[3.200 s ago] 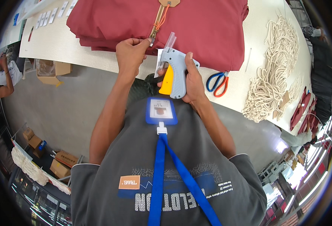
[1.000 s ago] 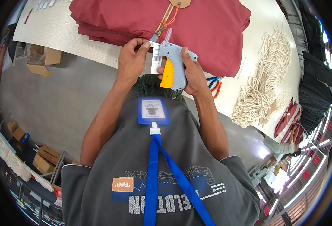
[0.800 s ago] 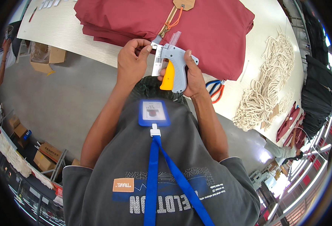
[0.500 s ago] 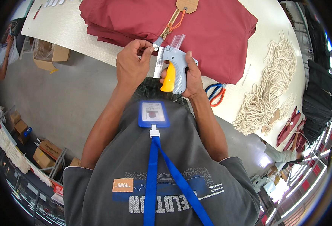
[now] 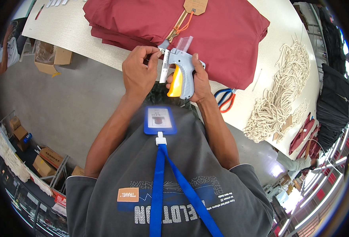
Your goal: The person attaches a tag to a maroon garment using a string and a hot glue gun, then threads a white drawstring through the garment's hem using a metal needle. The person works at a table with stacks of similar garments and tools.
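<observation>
My right hand (image 5: 199,79) wraps round the grey grip of a tagging gun (image 5: 187,75) with a yellow trigger. A comb of clear plastic fasteners (image 5: 184,43) stands up from its top. At the gun's nose hangs a narrow white label (image 5: 165,67). My left hand (image 5: 140,69) is closed, thumb and forefinger pinching the label's upper end beside a grey fabric tab (image 5: 164,44); the exact grip is partly hidden by the fingers. Just beyond lies a folded maroon garment (image 5: 222,35) with a gold zip (image 5: 178,25). A brown card tag (image 5: 195,6) hangs there on an orange cord.
Blue-and-red-handled pliers or cutters (image 5: 226,99) lie at the table edge right of my right hand. A heap of cream cords (image 5: 279,94) covers the right of the white table (image 5: 63,23). An open carton (image 5: 52,59) stands on the floor at left; a person (image 5: 6,55) is beyond it.
The tagging gun and my right hand have shifted slightly left, and the white label has turned more edge-on. My left hand keeps its pinch in nearly the same place.
</observation>
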Motion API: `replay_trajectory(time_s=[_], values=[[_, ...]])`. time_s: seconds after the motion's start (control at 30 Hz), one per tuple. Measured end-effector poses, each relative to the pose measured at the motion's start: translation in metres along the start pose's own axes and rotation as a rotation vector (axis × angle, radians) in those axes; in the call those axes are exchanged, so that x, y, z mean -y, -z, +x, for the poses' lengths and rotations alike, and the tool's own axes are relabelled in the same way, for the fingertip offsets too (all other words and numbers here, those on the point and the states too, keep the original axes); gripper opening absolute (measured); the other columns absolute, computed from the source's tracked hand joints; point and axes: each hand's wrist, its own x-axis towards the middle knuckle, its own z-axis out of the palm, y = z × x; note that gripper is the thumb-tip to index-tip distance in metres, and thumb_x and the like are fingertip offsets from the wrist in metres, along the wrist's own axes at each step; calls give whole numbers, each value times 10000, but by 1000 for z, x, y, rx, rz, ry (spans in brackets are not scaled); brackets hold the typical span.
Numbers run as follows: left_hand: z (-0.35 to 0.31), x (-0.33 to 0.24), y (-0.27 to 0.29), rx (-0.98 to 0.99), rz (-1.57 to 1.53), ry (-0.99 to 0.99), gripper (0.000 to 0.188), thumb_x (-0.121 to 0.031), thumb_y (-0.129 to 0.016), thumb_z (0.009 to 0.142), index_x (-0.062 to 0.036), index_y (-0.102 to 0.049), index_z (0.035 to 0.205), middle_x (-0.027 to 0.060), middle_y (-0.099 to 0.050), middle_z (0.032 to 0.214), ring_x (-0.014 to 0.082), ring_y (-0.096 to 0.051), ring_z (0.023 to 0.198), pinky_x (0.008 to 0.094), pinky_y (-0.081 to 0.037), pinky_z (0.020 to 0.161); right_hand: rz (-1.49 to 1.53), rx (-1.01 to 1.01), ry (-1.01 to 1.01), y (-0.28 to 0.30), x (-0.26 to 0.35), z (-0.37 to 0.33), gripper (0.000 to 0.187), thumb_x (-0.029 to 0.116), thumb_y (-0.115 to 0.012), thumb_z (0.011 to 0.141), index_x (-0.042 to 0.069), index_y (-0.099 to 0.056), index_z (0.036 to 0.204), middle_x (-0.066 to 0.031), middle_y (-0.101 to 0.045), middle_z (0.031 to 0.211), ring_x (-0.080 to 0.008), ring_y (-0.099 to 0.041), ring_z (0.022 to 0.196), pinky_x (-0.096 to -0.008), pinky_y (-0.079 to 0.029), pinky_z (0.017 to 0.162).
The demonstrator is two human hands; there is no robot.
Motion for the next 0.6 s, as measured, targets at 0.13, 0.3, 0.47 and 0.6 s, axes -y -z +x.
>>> replay_trajectory(time_s=[0.13,0.3,0.47,0.6], values=[[-5,0,-8,-114,-6,-58,69,-44,-714,906,5,-673,933,96,-688,828,207,-668,689,320,-527,649,16,6,3,-2,-1,2,730,647,-377,1026,-27,-563,1234,-167,-681,904,-251,-721,756,-407,-638,698],[-8,-1,-8,-60,-279,289,120,-87,-687,966,27,-679,1001,53,-714,873,110,-671,747,254,-542,692,-91,0,1,-3,1,0,706,634,-379,1032,-19,-575,1214,-154,-672,947,-242,-718,740,-398,-636,681],[-7,1,-4,-20,-237,291,132,-86,-680,979,37,-683,1026,49,-721,880,94,-679,779,242,-554,717,-53,0,10,-4,-1,2,733,676,-383,1008,-7,-573,1196,-186,-714,868,-285,-739,742,-395,-636,699],[-9,2,-5,-39,-236,272,134,-89,-686,977,37,-684,1025,53,-726,882,98,-690,797,240,-556,726,-25,12,15,-4,-3,3,732,675,-382,1009,-7,-575,1187,-166,-706,889,-274,-736,748,-393,-636,691]])
